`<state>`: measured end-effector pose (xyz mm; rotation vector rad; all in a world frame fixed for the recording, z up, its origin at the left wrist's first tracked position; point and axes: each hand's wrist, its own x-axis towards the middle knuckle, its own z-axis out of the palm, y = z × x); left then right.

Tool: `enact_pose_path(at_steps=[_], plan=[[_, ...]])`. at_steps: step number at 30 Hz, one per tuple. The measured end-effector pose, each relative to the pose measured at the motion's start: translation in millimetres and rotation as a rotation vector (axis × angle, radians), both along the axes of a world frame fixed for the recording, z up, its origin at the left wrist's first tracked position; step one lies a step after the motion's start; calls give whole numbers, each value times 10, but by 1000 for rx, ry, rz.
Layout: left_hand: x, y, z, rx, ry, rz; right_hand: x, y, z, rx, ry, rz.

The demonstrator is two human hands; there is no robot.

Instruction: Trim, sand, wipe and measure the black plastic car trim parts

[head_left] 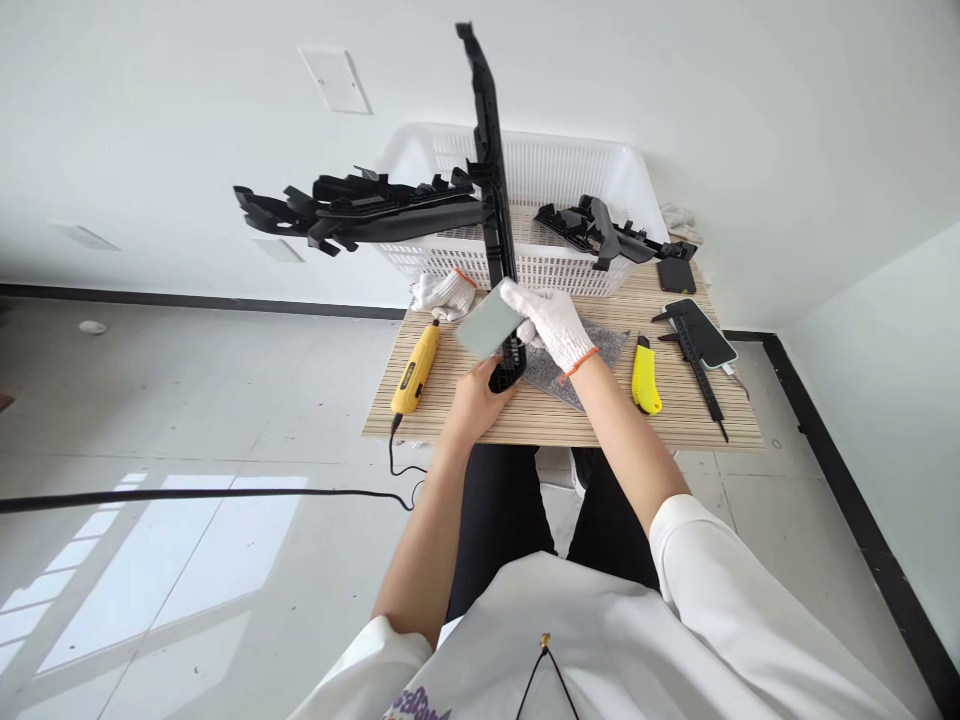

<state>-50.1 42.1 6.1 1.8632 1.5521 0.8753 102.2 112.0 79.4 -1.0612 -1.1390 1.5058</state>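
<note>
A long black plastic trim part [489,190] stands almost upright, its lower end resting on the small wooden table [697,425]. My bare left hand [476,398] grips that lower end from below. My right hand [551,322], in a white knit glove, is closed on a grey sanding block [489,322] pressed against the part's side. A grey cloth [551,372] lies under the hands.
A white mesh basket [559,165] behind holds more black trim parts [360,212], some jutting left. A yellow rotary tool [415,370], a spare white glove [444,294], a yellow utility knife [645,378], a black caliper [694,365] and two phones [703,333] lie on the table.
</note>
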Motion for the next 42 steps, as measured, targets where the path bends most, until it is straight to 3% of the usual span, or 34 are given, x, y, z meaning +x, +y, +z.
enact_pose_path(at_steps=[2, 7, 11, 14, 19, 25, 30, 37, 39, 42], plan=[[-3, 1, 0, 15, -5, -19, -26, -11, -6, -12, 44, -40], [-1, 3, 9, 12, -2, 13, -55, -28, 21, -83, -2, 27], [7, 1, 17, 10, -4, -23, -102, 46, 63, -35, 105, -79], [10, -3, 21, 12, -1, -15, -139, 34, 42, -38, 98, -78], [12, -14, 37, 11, -9, 15, -34, -228, -8, -62, 91, 13], [13, -43, 5, -17, -118, 17, 246, -525, 64, 49, 189, -29], [8, -59, -38, 96, -171, -16, 451, -602, -74, 80, 188, -11], [-20, -96, 78, 64, -141, -20, 494, -664, -228, -2, 349, 6], [-37, -97, 50, 22, -152, -4, 425, -691, -238, -24, 302, 62], [-67, -77, -45, 2, -245, -14, 307, -731, -268, -23, 129, 261]])
